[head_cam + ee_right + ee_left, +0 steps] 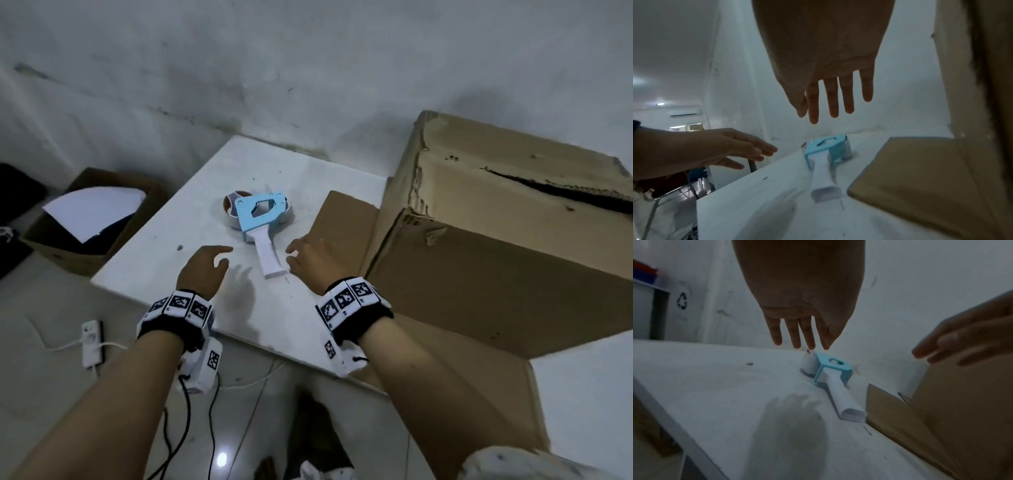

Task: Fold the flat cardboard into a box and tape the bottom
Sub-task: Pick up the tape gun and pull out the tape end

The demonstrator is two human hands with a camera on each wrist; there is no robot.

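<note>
A blue tape dispenser with a white handle and a tape roll lies on the white table. The brown cardboard box stands folded up at the table's right, one flap lying flat on the table beside the dispenser's handle. My left hand hovers open above the table, left of the handle. My right hand hovers open just right of the handle, over the flap's edge. Both hands hold nothing; straight fingers show in the left wrist view and straight fingers in the right wrist view.
A smaller open carton with white sheets sits on the floor at the left. A power strip and cables lie on the floor below the table's near edge. A grey wall rises behind the table.
</note>
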